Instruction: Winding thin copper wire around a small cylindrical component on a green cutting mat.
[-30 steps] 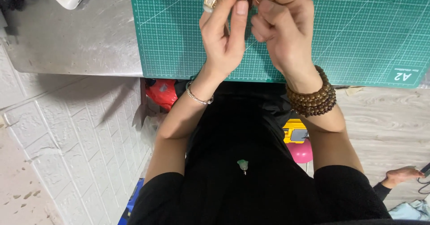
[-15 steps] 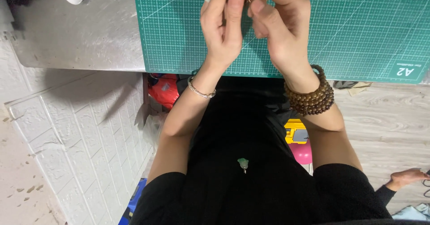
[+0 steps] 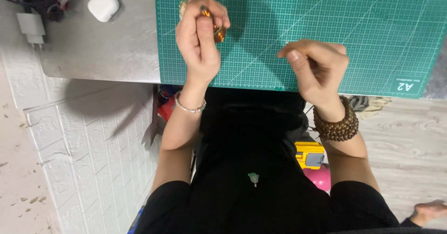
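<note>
My left hand [image 3: 200,38] is raised over the green cutting mat [image 3: 363,33], fingers closed around a small amber-brown piece [image 3: 218,32] that peeks out beside the thumb; a gold ring shows on one finger and a thin silver bangle on the wrist. My right hand [image 3: 316,66] hovers over the mat's near edge, apart from the left, with fingertips pinched together; whether something thin is between them is too small to tell. A thick wooden bead bracelet [image 3: 336,124] wraps the right wrist.
A grey desk [image 3: 93,52] carries a white earbud case [image 3: 103,4], a white charger plug [image 3: 30,26] and tangled cables at the far left. Below are a white brick wall, my black-clothed lap, a yellow tool, a pink ball and red items.
My hands, together at the mat's top a second ago, have separated. The right hand has dropped down and to the right; the left keeps the amber piece.
</note>
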